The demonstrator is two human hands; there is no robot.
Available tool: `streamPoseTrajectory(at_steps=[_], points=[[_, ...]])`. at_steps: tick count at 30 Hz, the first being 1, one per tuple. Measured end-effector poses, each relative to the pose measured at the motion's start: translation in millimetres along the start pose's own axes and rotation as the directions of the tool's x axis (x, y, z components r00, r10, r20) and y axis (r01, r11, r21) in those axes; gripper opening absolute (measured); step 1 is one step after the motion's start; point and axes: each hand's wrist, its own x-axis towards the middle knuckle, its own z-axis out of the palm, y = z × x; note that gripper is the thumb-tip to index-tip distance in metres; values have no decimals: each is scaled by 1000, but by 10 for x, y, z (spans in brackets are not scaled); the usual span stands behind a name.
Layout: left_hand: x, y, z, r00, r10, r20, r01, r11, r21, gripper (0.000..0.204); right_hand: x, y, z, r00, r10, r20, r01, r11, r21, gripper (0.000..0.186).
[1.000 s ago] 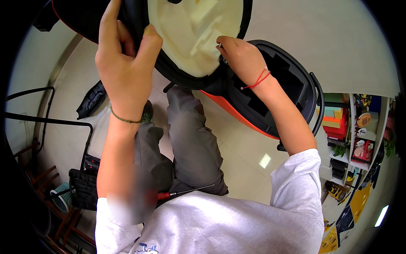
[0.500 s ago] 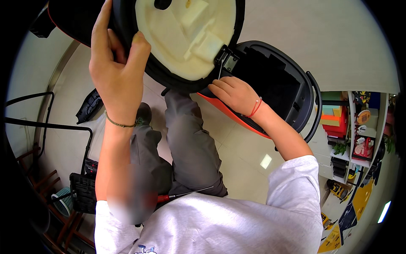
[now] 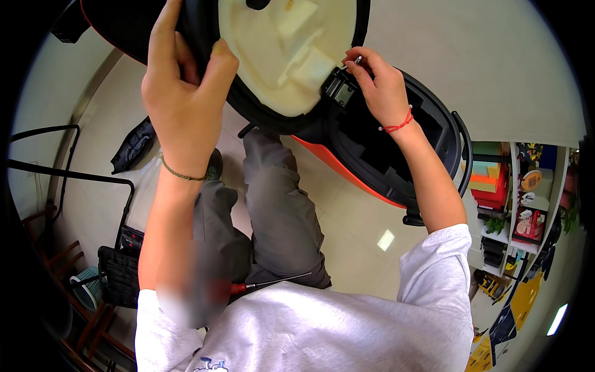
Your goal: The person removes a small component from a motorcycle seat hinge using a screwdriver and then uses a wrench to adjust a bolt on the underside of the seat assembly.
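Beneath everything we see smooth, glossy pale floor tiles (image 3: 365, 235). Over them, at the top centre, the raised seat lid (image 3: 273, 65) shows us a moulded cream underside, rounded and stepped, ringed by a thick matte black rim. Right of centre sits an oval black storage tub (image 3: 455, 146) with stepped plastic walls, and below it a curved, shiny orange shell panel (image 3: 347, 170). At the upper left, our left hand (image 3: 188, 87) wraps the rim, thumb on the inner side. At the upper right, our right hand (image 3: 384, 93) pinches a slim metal piece between thumb and forefinger. Beside those fingertips is a blocky, dark metal hinge (image 3: 340, 88). Smallest is the metal piece (image 3: 358, 59) itself, bright and narrow, above the hinge; we cannot tell whether they touch
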Motion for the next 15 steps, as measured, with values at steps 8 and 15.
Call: streamPoseTrajectory(at_steps=[8,15], points=[[-4,26,-7,1000,-8,11,8,1000,14,58,187,-87,37,988,26,155,-8,993,-116,19],[-3,-6,-22,1000,11,10,-11,1000,16,58,261,-82,186,968,-12,249,66,976,-207,17]])
